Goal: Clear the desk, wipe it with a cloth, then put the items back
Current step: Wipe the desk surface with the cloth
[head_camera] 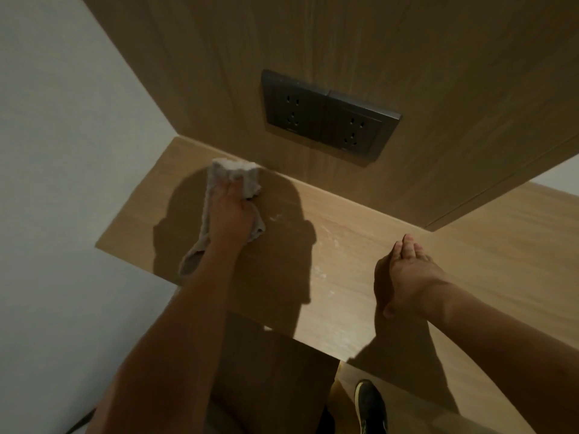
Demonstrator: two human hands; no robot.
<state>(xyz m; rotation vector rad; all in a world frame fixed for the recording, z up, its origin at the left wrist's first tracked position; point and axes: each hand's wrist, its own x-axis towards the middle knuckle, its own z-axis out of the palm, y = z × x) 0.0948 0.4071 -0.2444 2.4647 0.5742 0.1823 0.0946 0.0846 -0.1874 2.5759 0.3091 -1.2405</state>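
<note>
A plain pale wall (56,136) fills the left side. Just right of it, the left hand (230,211) presses a grey cloth (233,175) onto the wooden desk (338,308), fingers curled and clamped on the bunched fabric, close against the back panel (344,42). A loose tail of cloth trails back toward the desk's left edge; it could likely slide off or snag under the forearm. Pale dusty smears (326,242) lie on the wood further right, and a short stroke would probably miss them. Above, on the back panel, sits a dark double power socket (329,117); a damp cloth swept upward might touch it. At right, the right hand (404,274) hovers over the desk, fingers straight and together, holding nothing. No items appear on the desk. Below, a dark shoe (371,408) stands on the floor
</note>
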